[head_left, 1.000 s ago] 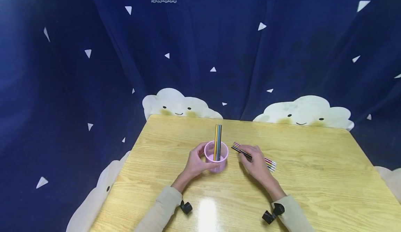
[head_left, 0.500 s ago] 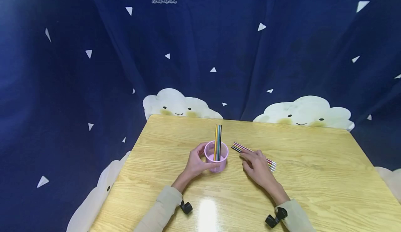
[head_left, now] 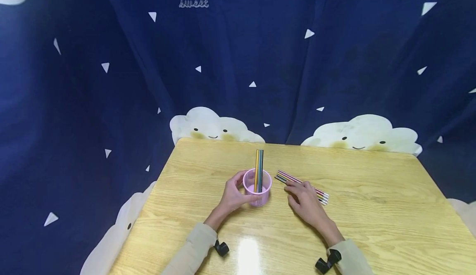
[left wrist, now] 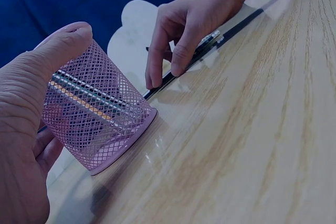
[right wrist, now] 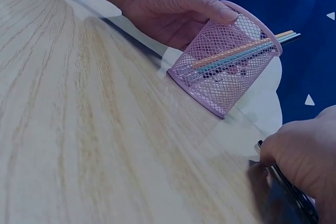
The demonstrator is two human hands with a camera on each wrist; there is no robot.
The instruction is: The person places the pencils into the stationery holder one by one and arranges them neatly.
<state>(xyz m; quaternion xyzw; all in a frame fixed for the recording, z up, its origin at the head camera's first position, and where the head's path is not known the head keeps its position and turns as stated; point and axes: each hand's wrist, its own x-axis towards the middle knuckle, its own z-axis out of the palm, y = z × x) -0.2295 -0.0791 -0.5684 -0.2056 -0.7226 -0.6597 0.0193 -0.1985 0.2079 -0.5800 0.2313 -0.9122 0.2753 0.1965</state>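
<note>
My left hand (head_left: 234, 192) holds a pink mesh pencil cup (left wrist: 100, 108), its thumb along the near side and its fingers round the back. The cup stands upright on the wooden table. Inside lean a few pencils (head_left: 258, 163) in yellow, teal and black, their ends above the rim. To the right of the cup, my right hand (head_left: 306, 202) is over a row of striped pencils (head_left: 289, 176) lying on the table. Its thumb and fingertips pinch a dark pencil (right wrist: 286, 184); the palm hides the row's middle.
The light wooden table (head_left: 372, 225) reaches back to a dark blue curtain (head_left: 238, 60) printed with white clouds and triangles. Black wrist cameras sit on both sleeves, near the table surface.
My right hand has shifted slightly back toward me along the pencils, uncovering more of their far ends. My left hand and the cup have stayed in place.
</note>
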